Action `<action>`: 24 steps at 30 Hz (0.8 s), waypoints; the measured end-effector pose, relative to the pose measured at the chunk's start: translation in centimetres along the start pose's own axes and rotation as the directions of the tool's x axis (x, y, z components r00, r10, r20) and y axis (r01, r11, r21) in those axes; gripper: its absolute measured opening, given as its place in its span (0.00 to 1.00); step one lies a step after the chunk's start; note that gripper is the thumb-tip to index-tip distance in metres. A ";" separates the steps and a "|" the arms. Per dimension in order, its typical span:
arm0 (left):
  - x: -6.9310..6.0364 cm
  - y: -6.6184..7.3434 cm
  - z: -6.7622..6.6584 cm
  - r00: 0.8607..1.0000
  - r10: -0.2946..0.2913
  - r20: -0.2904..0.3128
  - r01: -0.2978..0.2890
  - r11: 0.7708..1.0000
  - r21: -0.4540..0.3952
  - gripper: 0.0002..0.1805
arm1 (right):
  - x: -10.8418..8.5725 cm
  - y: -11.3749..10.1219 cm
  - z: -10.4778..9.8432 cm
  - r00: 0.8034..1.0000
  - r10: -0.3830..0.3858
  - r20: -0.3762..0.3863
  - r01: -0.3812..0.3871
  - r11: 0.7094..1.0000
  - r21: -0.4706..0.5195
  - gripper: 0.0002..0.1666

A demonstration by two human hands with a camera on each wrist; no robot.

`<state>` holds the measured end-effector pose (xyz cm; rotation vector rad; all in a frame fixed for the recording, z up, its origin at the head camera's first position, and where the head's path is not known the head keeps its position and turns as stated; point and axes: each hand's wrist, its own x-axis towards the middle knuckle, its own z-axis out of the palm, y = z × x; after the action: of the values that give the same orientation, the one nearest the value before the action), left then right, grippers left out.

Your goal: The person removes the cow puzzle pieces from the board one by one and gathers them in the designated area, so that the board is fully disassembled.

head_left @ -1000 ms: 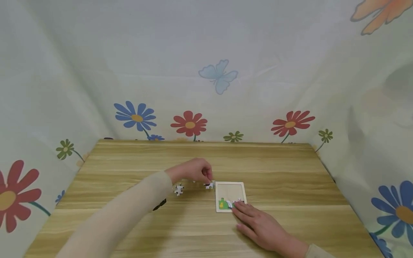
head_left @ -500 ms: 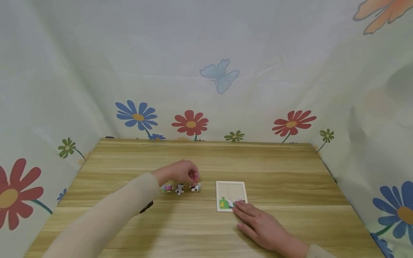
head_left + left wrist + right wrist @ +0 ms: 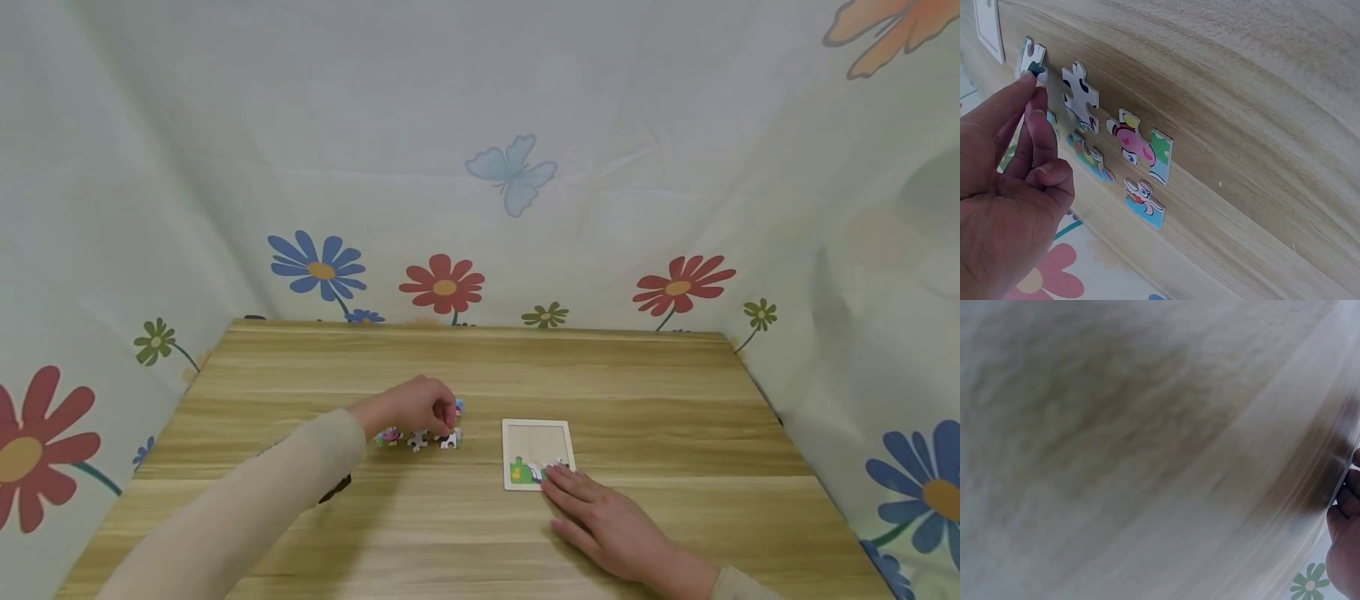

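My left hand (image 3: 420, 403) pinches a white jigsaw piece (image 3: 1032, 57) with dark markings between thumb and fingertips, low over the table. Close by lie several loose jigsaw pieces: a white one with black spots (image 3: 1080, 97), a pink one with green (image 3: 1140, 147), and a blue one with a cartoon face (image 3: 1145, 204). To the right sits a square puzzle tray (image 3: 506, 450), with joined green and white pieces (image 3: 522, 472) along its near edge. My right hand (image 3: 611, 523) rests with extended fingers on the tray's near right corner, covering part of it.
The wood-grain table (image 3: 645, 400) reaches back to a white cloth (image 3: 360, 183) printed with flowers and butterflies. A small dark object (image 3: 335, 489) shows beside the left sleeve. Mostly blurred table surface fills the right wrist view.
My left hand has moved left with the jigsaw piece, from beside the tray's left edge to the row of loose pieces. The right hand stays on the tray.
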<state>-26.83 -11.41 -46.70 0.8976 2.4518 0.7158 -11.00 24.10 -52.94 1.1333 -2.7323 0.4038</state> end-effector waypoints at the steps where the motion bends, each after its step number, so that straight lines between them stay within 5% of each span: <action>1: 0.0 0.0 0.1 1.000 -0.003 -0.001 0.003 1.000 -0.001 0.08 | 0.0 0.0 -0.1 1.000 -0.001 0.000 0.001 1.000 0.000 0.31; 24: 0.3 -0.7 0.9 0.998 -0.033 -0.045 0.034 0.999 0.022 0.09 | 0.1 -0.3 -0.2 1.000 -0.003 -0.008 0.003 1.000 0.012 0.32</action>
<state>-26.93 -11.37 -47.88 0.8559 2.5127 0.7055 -10.87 23.93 -52.70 1.1366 -2.7245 0.4245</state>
